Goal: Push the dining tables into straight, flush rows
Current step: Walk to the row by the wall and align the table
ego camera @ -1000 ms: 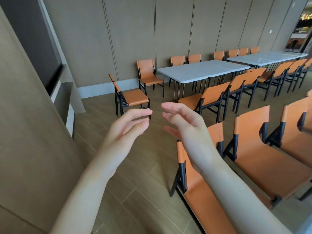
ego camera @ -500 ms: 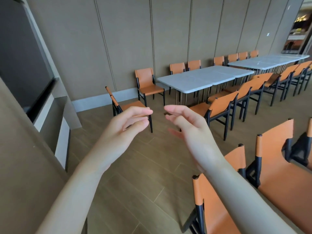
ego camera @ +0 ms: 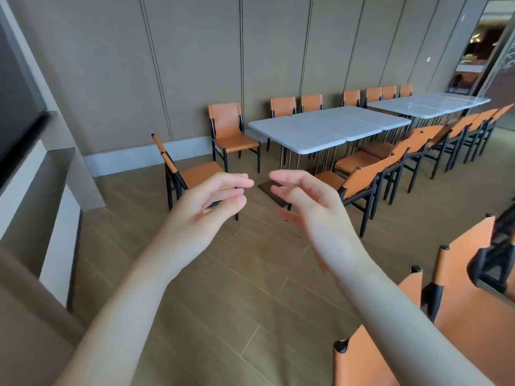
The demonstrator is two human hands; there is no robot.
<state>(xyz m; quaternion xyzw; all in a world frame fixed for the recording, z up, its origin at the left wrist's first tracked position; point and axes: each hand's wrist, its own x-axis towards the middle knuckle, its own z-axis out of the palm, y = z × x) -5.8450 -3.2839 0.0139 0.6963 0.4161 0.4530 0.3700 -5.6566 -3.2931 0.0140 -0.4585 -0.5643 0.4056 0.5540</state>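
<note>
Both hands are empty, left hand [ego camera: 207, 207] and right hand [ego camera: 309, 210] loosely curled. The long white stone-topped dining table [ego camera: 320, 129] sits well ahead of them. I'd plant flat palms on its near end and push evenly.

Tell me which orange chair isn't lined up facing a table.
The chair standing alone on the open floor behind the left hand. It is turned sideways, away from the white table, while the others sit in rows along the tables.

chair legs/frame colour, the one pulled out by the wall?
Black frame and legs on the pulled-out chair, with orange seat and back. Head view, the only one.
</note>
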